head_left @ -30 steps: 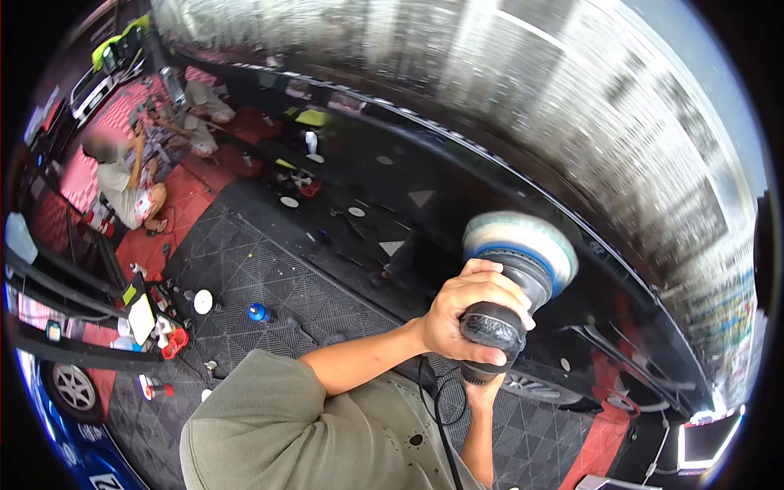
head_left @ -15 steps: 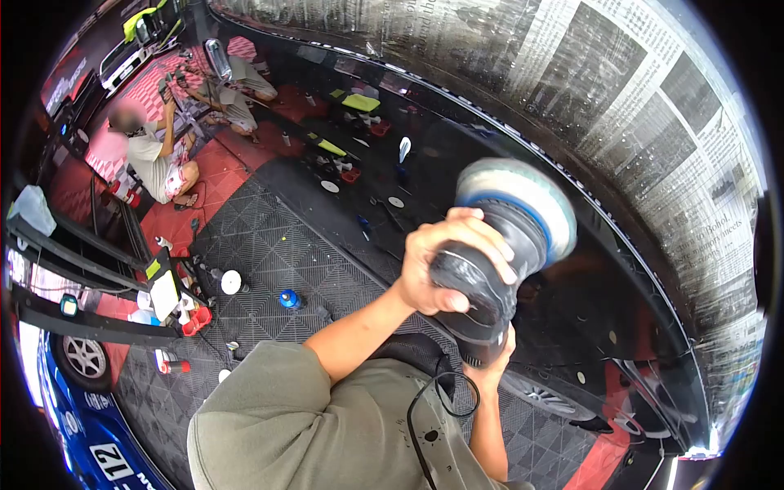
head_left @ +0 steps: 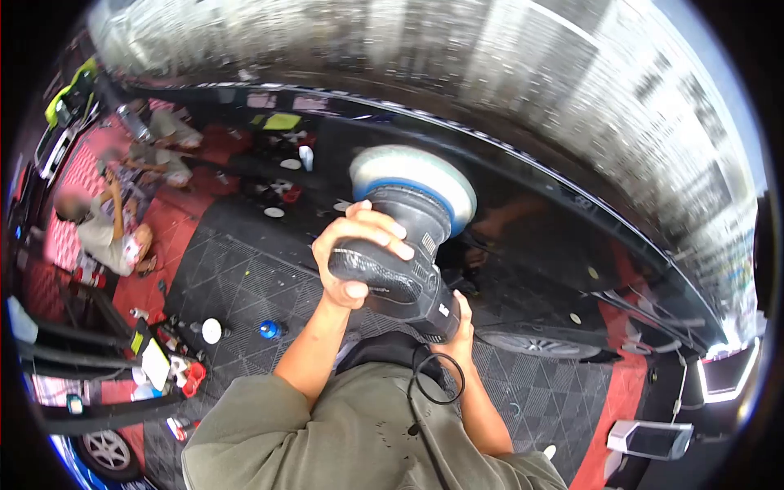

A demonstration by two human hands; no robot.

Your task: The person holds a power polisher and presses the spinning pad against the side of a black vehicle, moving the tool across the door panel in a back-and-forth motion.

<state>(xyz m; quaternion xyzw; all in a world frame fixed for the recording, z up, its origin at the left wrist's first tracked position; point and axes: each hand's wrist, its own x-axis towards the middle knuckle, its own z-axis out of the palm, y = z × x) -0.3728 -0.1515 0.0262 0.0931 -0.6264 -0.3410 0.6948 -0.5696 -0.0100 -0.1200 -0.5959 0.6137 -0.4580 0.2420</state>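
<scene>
A black polisher (head_left: pixel 388 282) with a round white pad (head_left: pixel 416 173) and a blue ring is held in both hands. My left hand (head_left: pixel 351 253) wraps over its front grip, fingers across the top and thumb below. My right hand (head_left: pixel 461 331) closes around the rear end of the body, partly hidden behind it. The pad faces away from me and overlaps the glossy black car panel (head_left: pixel 539 237) in this view. A black cord (head_left: pixel 457 384) loops down from the rear of the machine over my shirt.
Newspaper sheets (head_left: pixel 457 41) cover the area above the panel. On the tiled floor (head_left: pixel 245 302) stand a blue bottle (head_left: pixel 269 329) and a white disc (head_left: pixel 211 331). A cart (head_left: pixel 155 359) holds supplies at left. Another person (head_left: pixel 110 229) sits at far left.
The polisher and both hands have shifted left in view, and the machine's body has tilted. My view has turned right, bringing a white device at lower right into sight. Both hands keep their hold.
</scene>
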